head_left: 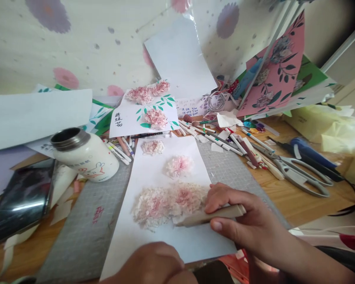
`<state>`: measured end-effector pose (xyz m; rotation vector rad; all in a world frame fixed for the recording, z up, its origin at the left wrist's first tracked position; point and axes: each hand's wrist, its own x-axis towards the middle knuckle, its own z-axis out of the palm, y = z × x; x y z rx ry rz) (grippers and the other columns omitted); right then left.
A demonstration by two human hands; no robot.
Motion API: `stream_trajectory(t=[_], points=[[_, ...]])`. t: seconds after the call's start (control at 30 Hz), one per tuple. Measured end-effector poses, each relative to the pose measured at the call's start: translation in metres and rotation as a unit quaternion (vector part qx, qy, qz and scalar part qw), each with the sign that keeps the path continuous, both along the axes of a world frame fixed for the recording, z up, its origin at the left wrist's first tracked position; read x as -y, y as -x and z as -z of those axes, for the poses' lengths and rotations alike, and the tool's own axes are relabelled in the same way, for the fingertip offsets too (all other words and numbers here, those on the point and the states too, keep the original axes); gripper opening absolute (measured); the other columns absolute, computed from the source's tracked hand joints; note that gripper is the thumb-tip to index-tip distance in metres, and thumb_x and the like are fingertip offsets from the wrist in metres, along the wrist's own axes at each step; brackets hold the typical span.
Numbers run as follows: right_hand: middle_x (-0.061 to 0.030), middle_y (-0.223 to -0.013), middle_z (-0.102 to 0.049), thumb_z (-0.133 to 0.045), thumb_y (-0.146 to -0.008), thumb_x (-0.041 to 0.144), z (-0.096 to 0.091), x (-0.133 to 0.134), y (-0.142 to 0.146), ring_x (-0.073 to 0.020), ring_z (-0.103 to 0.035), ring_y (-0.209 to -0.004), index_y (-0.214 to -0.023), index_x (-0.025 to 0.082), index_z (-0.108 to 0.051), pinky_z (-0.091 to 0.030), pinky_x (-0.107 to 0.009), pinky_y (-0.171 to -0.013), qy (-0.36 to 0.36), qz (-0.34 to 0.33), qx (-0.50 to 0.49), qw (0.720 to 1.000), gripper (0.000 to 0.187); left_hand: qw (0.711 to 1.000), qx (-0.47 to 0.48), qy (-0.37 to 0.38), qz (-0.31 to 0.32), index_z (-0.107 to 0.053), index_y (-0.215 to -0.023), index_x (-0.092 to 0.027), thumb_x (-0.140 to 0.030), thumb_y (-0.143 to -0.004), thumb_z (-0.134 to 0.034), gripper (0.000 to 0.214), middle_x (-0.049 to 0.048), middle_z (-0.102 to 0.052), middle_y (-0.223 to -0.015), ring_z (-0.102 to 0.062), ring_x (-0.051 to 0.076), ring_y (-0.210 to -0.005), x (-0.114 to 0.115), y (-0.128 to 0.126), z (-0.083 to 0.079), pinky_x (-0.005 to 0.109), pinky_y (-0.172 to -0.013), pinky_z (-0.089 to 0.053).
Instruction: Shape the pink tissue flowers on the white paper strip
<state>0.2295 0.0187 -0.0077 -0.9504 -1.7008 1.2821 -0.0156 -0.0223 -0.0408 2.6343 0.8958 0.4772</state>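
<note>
A white paper sheet [201, 240] lies in front of me, bearing pale pink ruffled paper flowers. Two large flowers [156, 203] sit side by side on its lower half, with a smaller pink flower [180, 165] and a small one [152, 146] above them. My right hand [239, 209] is closed around a grey-tan blending stump [225, 213], whose tip points left at the lower edge of the right-hand large flower. At the bottom edge, my left hand [154, 262] is curled by the sheet; its fingertips and anything in them are hidden.
A grey cutting mat [79, 232] lies under the sheet. An open white bottle [97, 157] stands left, beside a dark tablet [20, 197]. Right are scattered markers [225, 144], large scissors [301, 173] and a blue-handled tool [312, 154]. A finished flower picture [124, 122] leans behind.
</note>
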Motion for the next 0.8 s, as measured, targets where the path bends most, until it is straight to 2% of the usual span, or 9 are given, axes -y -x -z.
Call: stream_trajectory(t=[0.07, 0.13, 0.23, 0.37, 0.47, 0.57, 0.67, 0.8], points=[[0.0017, -0.079, -0.065, -0.074, -0.085, 0.031, 0.0, 0.0, -0.007, -0.018, -0.06, -0.083, -0.084, 0.029, -0.071, -0.045, -0.028, -0.072, 0.026, 0.024, -0.022, 0.999, 0.004, 0.999, -0.012, -0.01, -0.032, -0.063, -0.109, -0.023, -0.037, -0.097, -0.055, 0.02, 0.0056, -0.068, -0.086, -0.064, 0.02, -0.072, -0.014, -0.004, -0.013, 0.025, -0.068, -0.056], [0.0028, -0.079, -0.066, -0.077, -0.082, 0.034, 0.001, -0.002, -0.015, -0.0169, -0.06, -0.081, -0.081, 0.031, -0.072, -0.044, -0.026, -0.067, 0.054, 0.085, -0.046, 0.994, 0.006, 0.998, -0.032, -0.016, -0.049, -0.064, -0.106, -0.023, -0.039, -0.096, -0.055, 0.02, 0.005, -0.067, -0.084, -0.063, 0.02, -0.073, -0.028, -0.009, -0.025, 0.026, -0.068, -0.054], [0.0029, -0.078, -0.067, -0.081, -0.077, 0.039, 0.003, -0.003, -0.025, -0.0184, -0.06, -0.086, -0.076, 0.031, -0.073, -0.044, -0.026, -0.07, 0.074, 0.156, -0.068, 0.983, 0.011, 0.995, -0.068, -0.018, -0.067, -0.064, -0.104, -0.023, -0.038, -0.096, -0.055, 0.019, 0.0041, -0.065, -0.081, -0.062, 0.021, -0.073, -0.044, -0.01, -0.039, 0.027, -0.068, -0.051], [0.0007, -0.077, -0.068, -0.082, -0.074, 0.042, 0.0, -0.001, -0.027, -0.0233, -0.061, -0.093, -0.074, 0.03, -0.074, -0.043, -0.03, -0.072, 0.076, 0.164, -0.045, 0.982, 0.014, 0.986, -0.134, -0.01, -0.096, -0.064, -0.102, -0.022, -0.027, -0.095, -0.057, 0.011, 0.0028, -0.065, -0.081, -0.062, 0.023, -0.073, -0.053, -0.003, -0.044, 0.03, -0.065, -0.046], [-0.001, -0.076, -0.068, -0.082, -0.073, 0.043, -0.002, 0.0, -0.025, -0.0252, -0.062, -0.089, -0.072, 0.029, -0.074, -0.043, -0.032, -0.069, 0.081, 0.166, -0.028, 0.982, 0.017, 0.983, -0.151, -0.002, -0.102, -0.066, -0.092, -0.021, -0.017, -0.093, -0.055, 0.011, 0.0015, -0.062, -0.077, -0.061, 0.024, -0.068, -0.056, 0.0, -0.044, 0.033, -0.061, -0.039], [-0.0018, -0.073, -0.067, -0.083, -0.07, 0.046, 0.0, -0.001, -0.025, -0.0238, -0.059, -0.078, -0.07, 0.026, -0.073, -0.041, -0.032, -0.064, 0.099, 0.178, -0.031, 0.979, 0.022, 0.985, -0.129, -0.001, -0.111, -0.061, -0.082, -0.018, -0.015, -0.095, -0.047, 0.02, 0.001, -0.059, -0.073, -0.059, 0.022, -0.065, -0.057, 0.002, -0.047, 0.032, -0.06, -0.035], [-0.0003, -0.07, -0.065, -0.084, -0.069, 0.046, 0.004, -0.001, -0.026, -0.0198, -0.054, -0.07, -0.071, 0.025, -0.073, -0.038, -0.03, -0.061, 0.127, 0.202, -0.047, 0.97, 0.024, 0.987, -0.099, -0.007, -0.124, -0.059, -0.082, -0.017, -0.018, -0.097, -0.039, 0.025, 0.001, -0.059, -0.074, -0.057, 0.02, -0.065, -0.057, 0.007, -0.055, 0.031, -0.06, -0.034], [0.0012, -0.07, -0.064, -0.085, -0.068, 0.046, 0.006, -0.001, -0.026, -0.0179, -0.051, -0.071, -0.072, 0.025, -0.072, -0.036, -0.029, -0.065, 0.161, 0.203, -0.075, 0.963, 0.025, 0.988, -0.062, -0.002, -0.139, -0.057, -0.08, -0.018, -0.019, -0.094, -0.042, 0.021, -0.0032, -0.058, -0.07, -0.053, 0.015, -0.06, -0.057, 0.017, -0.066, 0.028, -0.057, -0.031]])
